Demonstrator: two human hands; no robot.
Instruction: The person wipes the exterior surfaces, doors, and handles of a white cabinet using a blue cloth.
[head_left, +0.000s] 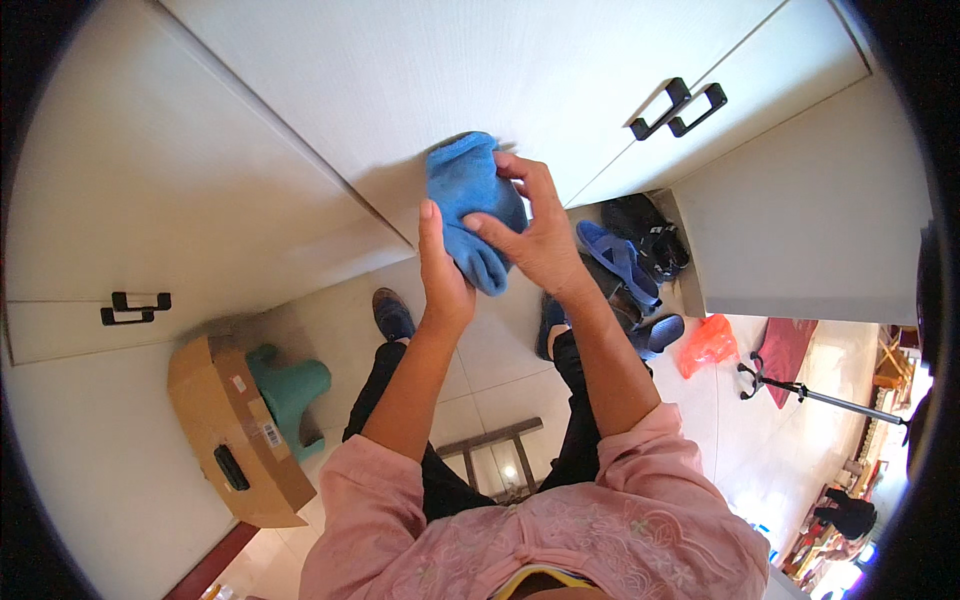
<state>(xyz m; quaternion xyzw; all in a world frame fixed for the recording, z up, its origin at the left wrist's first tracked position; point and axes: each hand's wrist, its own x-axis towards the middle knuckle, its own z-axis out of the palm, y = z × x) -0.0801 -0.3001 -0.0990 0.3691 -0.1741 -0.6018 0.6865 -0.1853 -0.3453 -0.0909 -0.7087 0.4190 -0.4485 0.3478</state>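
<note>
A folded blue cloth (472, 187) is held up in front of the white cabinet door (480, 67). My left hand (446, 281) supports the cloth from its lower left, with the thumb along the edge and the other fingers hidden behind. On the right side, my right hand (536, 232) grips it, thumb pressed on the front and fingers curled at its upper right edge. The cloth's lower end hangs in a rounded fold.
Black handles (679, 109) project from the cabinet. A cardboard box (240, 442) and a green plastic stool (292, 382) stand at left. Blue slippers (619, 259) and dark shoes (649, 232) lie at right, near a red plastic bag (707, 345) and a metal stand (840, 401). A wooden frame (491, 439) is between my legs.
</note>
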